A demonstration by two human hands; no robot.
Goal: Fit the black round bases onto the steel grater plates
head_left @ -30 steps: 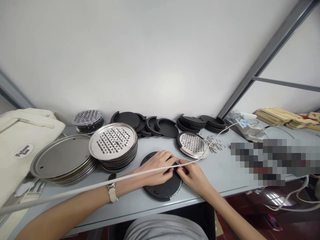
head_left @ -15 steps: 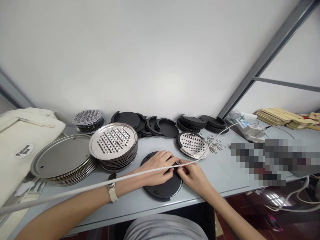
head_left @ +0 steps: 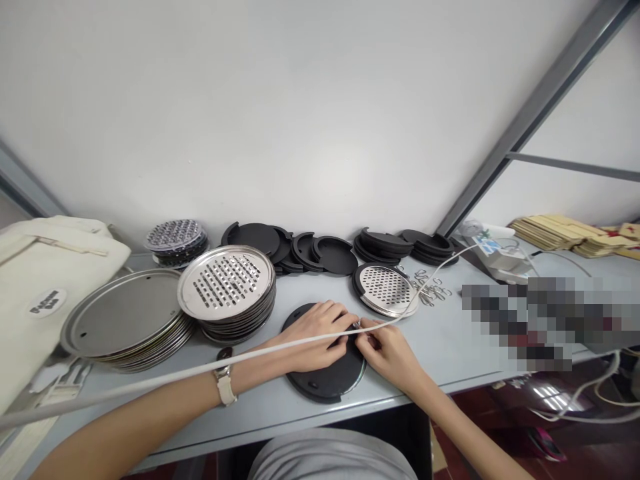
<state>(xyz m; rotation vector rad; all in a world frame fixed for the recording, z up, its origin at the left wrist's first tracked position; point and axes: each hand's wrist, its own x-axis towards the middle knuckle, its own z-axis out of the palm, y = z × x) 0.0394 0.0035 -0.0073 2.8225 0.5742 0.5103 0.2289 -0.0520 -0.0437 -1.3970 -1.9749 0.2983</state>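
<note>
A black round plastic base (head_left: 325, 380) lies on the table in front of me, with a raised rim. My left hand (head_left: 317, 337) rests across it, fingers bent over its far right part and holding it down. At the base's right edge my right hand (head_left: 385, 350) pinches a small shiny metal clip (head_left: 357, 325); fingers hide most of it. The left fingertips are close beside this clip. Just beyond my hands a perforated metal grater disc (head_left: 387, 291) sits in another black base. Loose wire clips (head_left: 431, 292) are scattered to its right.
Stacks of grater plates (head_left: 227, 283) and plain metal plates (head_left: 125, 313) stand on the left, near a cream bag (head_left: 55, 267). Black bases (head_left: 335, 255) line the wall. A white cable (head_left: 200, 371) crosses in front of my forearms. A power strip (head_left: 500, 257) lies right.
Both hands stay at the same place on the black base. My right fingers have shifted only slightly at the metal clip.
</note>
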